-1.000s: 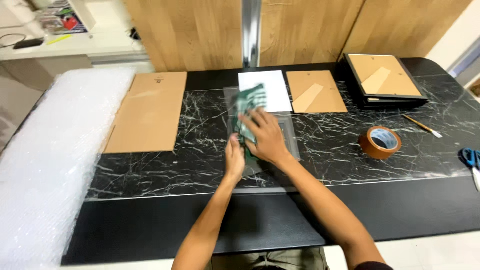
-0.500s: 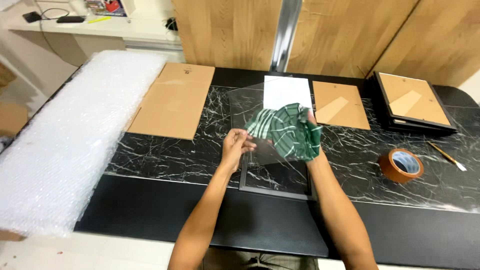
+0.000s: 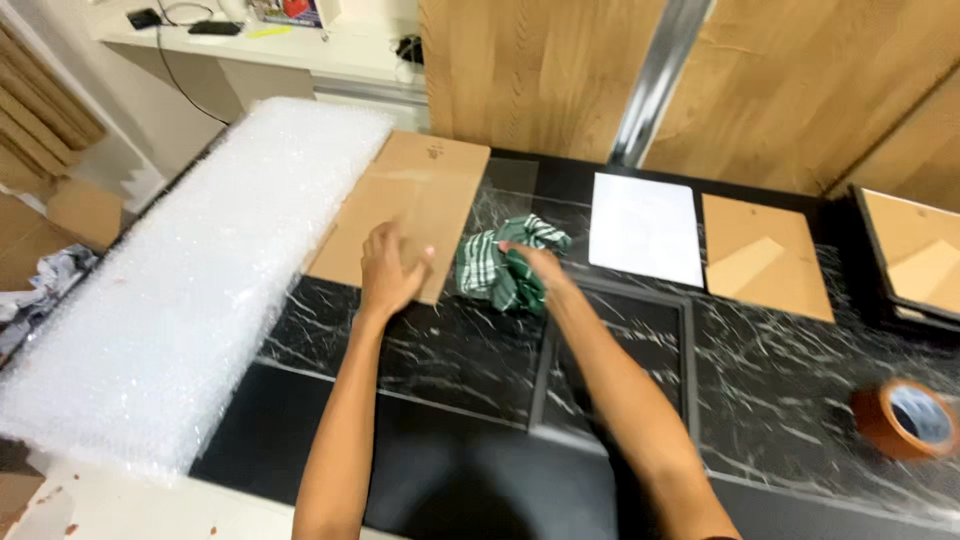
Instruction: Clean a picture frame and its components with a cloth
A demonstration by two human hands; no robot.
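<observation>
Green-and-white checked cloth (image 3: 508, 268), bunched into a wad, sits near the middle of the black marbled worktop (image 3: 790, 400), and the right hand (image 3: 538, 266) has its grip closed around it, fingers curled over the top as one holds a rag for wiping. Just at nine o'clock from the cloth, the left hand (image 3: 392, 270) lies flat with fingers spread on the near edge of a brown cardboard sheet (image 3: 410, 212); its grip is released, pressing rather than grasping, which would keep whatever lies under the palm from sliding. A clear pane (image 3: 505, 190) seems to rest over the cardboard's right edge towards twelve o'clock of the cloth, though its outline is faint. At five o'clock of the cloth a dark empty frame (image 3: 686, 350) lies flat. Towards two o'clock a white sheet (image 3: 646, 227) and a brown backing board (image 3: 765, 256) are laid side by side, apart. A roll of brown tape (image 3: 905, 418) rests at four o'clock, and bubble wrap (image 3: 190, 270) covers the far nine o'clock side.
</observation>
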